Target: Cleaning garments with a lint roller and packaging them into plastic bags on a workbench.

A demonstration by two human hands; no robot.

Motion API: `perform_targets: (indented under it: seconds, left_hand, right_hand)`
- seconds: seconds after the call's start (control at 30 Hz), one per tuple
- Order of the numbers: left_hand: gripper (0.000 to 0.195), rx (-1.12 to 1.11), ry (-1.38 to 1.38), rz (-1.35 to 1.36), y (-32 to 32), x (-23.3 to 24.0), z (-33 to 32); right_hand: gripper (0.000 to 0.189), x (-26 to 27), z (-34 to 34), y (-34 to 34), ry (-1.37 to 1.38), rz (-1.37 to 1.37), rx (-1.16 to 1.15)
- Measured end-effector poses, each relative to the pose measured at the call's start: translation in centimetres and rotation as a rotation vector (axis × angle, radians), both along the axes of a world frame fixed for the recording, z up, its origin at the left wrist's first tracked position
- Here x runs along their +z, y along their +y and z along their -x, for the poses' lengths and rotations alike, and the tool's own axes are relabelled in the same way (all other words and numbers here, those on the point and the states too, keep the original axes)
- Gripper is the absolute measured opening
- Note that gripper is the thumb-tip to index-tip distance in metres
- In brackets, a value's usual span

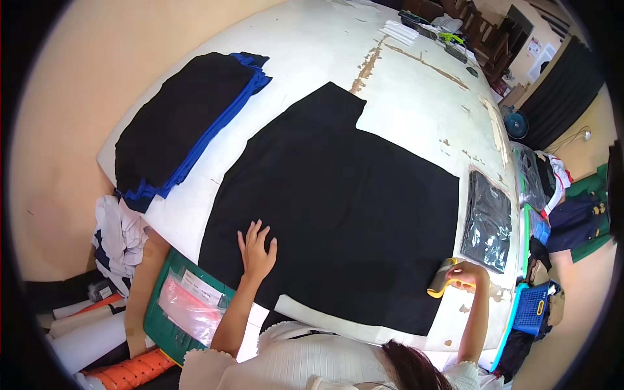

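A large piece of black fabric (331,204) lies spread flat on a worn white table (414,97). My left hand (258,253) rests on its left part, palm down with the fingers apart. On the right, my right hand (465,275) grips the handle of a yellow and grey tool (442,278), whose kind I cannot tell for sure, at the fabric's right edge. A white strip (317,314) lies along the fabric's near edge. Farther left is a stack of black and blue fabric pieces (185,117).
A plastic-wrapped dark package (487,222) lies right of the fabric. Below left stand a green container lid (180,292) with a plastic packet and several rolls (92,341). A blue basket (534,309) stands off the table's right edge. White sheets (399,31) lie at the far end.
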State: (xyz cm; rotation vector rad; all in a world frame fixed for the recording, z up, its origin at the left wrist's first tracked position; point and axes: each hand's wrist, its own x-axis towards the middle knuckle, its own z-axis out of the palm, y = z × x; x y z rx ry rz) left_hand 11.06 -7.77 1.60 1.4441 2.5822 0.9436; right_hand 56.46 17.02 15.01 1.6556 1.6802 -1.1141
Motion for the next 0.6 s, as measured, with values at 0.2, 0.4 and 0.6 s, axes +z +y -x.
perform_targets:
  seconds: [0.2, 0.4, 0.6]
  left_hand:
    - [0.048, -0.112, 0.132, 0.100, 4.6, 0.4, -3.7]
    - [0.054, -0.156, 0.019, 0.084, 4.2, -0.2, -3.7]
    - [0.055, -0.168, -0.034, 0.115, 4.2, -0.1, -3.4]
  right_hand:
    - [0.021, 0.1, 10.3, 1.3, 0.125, -0.031, 0.188]
    - [0.030, -2.6, 29.2, 2.3, 0.459, -0.161, 0.425]
    - [0.026, -6.6, 47.3, 2.5, 0.796, 0.048, 0.367]
